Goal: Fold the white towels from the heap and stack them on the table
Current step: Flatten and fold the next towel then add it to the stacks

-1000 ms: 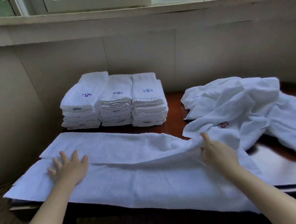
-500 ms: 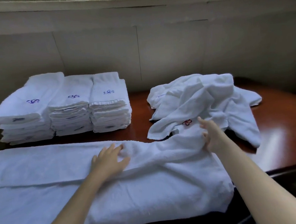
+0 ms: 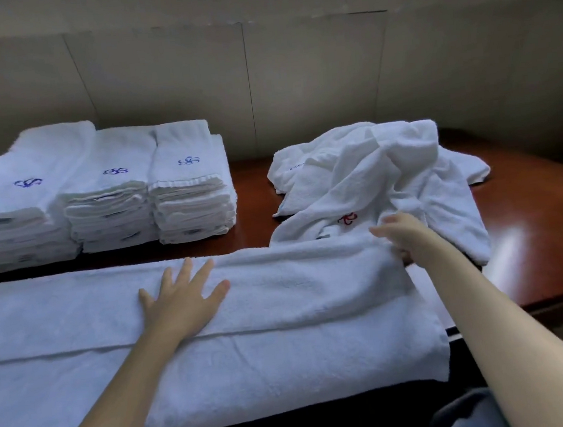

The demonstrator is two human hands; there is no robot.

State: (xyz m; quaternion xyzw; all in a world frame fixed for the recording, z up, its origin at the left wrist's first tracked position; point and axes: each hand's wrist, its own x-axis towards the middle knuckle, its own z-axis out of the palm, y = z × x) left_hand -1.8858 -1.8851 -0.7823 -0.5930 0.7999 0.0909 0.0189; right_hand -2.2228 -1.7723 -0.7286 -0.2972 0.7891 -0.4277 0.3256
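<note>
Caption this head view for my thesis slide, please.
Left hand flattens a long towel while right hand grips its end, beside folded stacks.

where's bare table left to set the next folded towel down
Bare wood shows between the rightmost folded stack and the towel heap, and more widely on the table right of the heap. The front is crowded: the spread towel covers it, with the left hand pressing flat and the right hand gripping its far edge.
</note>
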